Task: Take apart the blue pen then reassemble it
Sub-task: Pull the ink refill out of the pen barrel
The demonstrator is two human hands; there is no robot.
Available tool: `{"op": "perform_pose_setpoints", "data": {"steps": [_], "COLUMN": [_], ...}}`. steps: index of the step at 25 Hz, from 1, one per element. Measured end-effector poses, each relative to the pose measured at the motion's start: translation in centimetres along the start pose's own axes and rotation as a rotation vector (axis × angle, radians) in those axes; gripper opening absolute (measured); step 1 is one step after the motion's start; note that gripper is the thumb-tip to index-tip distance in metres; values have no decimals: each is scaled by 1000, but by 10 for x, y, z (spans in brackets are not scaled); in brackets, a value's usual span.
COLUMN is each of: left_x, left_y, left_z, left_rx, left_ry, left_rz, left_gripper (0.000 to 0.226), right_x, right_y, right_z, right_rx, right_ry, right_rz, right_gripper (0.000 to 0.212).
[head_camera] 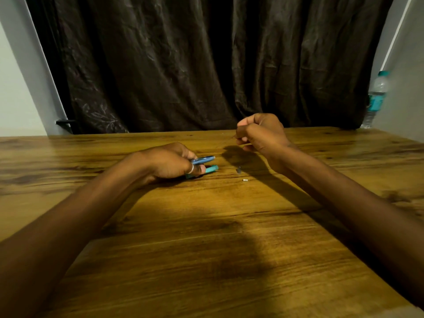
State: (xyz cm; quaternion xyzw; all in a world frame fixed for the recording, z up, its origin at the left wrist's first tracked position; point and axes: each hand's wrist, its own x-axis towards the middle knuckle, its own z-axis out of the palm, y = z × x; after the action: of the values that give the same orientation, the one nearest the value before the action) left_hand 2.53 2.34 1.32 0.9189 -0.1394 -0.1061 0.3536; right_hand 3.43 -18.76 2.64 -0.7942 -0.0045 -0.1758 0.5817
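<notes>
My left hand point(169, 162) rests on the wooden table point(206, 237) and grips the blue pen barrel point(205, 159), which points right. A teal pen part point(211, 169) lies under its fingertips on the table. My right hand point(261, 134) hovers above the table farther back and right, fingers pinched on something thin; a faint thin line runs from it, too small to identify. A small dark piece point(238, 170) and a tiny white piece point(245, 180) lie on the table between the hands.
A dark curtain point(206, 60) hangs behind the table's far edge. A clear water bottle point(376, 97) with a teal label stands at the far right, by the wall. A black bracket point(65, 122) sticks out at the far left.
</notes>
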Motion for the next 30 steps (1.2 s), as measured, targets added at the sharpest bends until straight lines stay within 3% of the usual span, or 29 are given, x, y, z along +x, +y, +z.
{"op": "perform_pose_setpoints", "data": {"steps": [5, 13, 30], "left_x": [0, 2, 3], "left_y": [5, 2, 1], "left_z": [4, 4, 0], "left_rx": [139, 169, 132], "left_ry": [13, 22, 57], "left_rz": [67, 101, 114], "left_gripper": [21, 12, 27], "right_x": [-1, -3, -3], "right_y": [0, 0, -1], "right_z": [2, 4, 2], "right_rx": [-2, -10, 15], "right_ry": [-13, -50, -66], "right_rz": [-10, -20, -13], "right_gripper": [15, 13, 15]}}
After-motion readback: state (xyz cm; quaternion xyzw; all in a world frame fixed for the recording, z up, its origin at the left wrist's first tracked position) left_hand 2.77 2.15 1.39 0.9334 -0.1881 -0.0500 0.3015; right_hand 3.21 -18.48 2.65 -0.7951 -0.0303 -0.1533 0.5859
